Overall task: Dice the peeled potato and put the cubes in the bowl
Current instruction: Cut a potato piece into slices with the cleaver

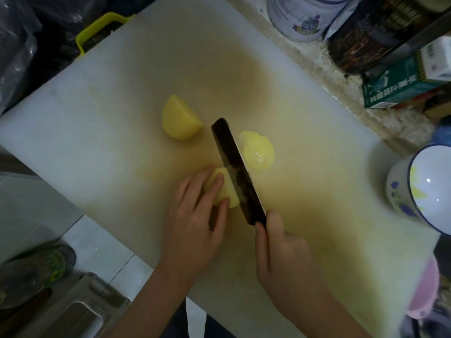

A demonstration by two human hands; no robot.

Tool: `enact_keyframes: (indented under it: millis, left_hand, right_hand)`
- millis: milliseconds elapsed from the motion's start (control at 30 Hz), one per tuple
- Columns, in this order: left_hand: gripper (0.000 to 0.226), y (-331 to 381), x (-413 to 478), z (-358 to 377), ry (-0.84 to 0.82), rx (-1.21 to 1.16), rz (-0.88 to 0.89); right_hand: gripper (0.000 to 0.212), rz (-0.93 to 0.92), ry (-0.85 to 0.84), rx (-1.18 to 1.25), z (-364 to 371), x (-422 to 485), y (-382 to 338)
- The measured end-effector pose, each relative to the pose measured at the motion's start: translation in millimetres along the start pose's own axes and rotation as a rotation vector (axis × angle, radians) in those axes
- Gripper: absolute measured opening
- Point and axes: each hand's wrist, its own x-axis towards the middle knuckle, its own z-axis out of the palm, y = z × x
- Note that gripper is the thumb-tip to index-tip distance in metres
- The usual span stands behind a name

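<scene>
right hand [278,245]: nearest the viewer, at the near edge of the cutting board [97,118] – fingers wrapped tight round the handle of the cleaver [234,164], forefinger up by the heel of the blade; the handle itself is hidden in the fist.
left hand [197,215]: just left of the blade, fingers laid over the top of the potato piece [225,193], thumb against its near side, pinching it down onto the board.
cleaver: dark blade, edge down, running from the right hand toward the board's middle, its flat against the cut face of the held piece.
potato piece: pale yellow, peeled, near the middle of the board, toward the near edge.
slices [258,151]: thin, wet-looking, lying flat and overlapped just right of the blade – whether they touch it cannot be told.
potato half [180,118]: apart from the rest, left of the blade tip, toward the far edge.
bowl [397,189]: white, blue rim, flower print, at the board's right edge.
green carton [400,86]: beyond the far right corner.
flowered tin [300,18]: beyond the far edge.
</scene>
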Motion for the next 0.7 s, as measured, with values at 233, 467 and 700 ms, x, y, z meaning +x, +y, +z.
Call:
enact_keyframes:
  millis: [233, 467, 700]
  left_hand:
    - [0.037, -2.1, -2.4, 0.2, 0.014, -0.018, -0.001]
    - [0.032, -2.8, -3.8, -0.9, 0.074, -0.083, -0.064]
    - [0.031, -2.4, -2.9, -0.6, 0.089, -0.076, -0.055]
  right_hand:
    - [0.018, -0.004, 0.069, 0.267, -17.3, 38.3, -2.0]
    - [0.026, -0.005, 0.046, 0.285, -19.3, -3.5, 9.0]
    - [0.014, -0.046, 0.001, 0.230, -12.0, -10.9, 8.2]
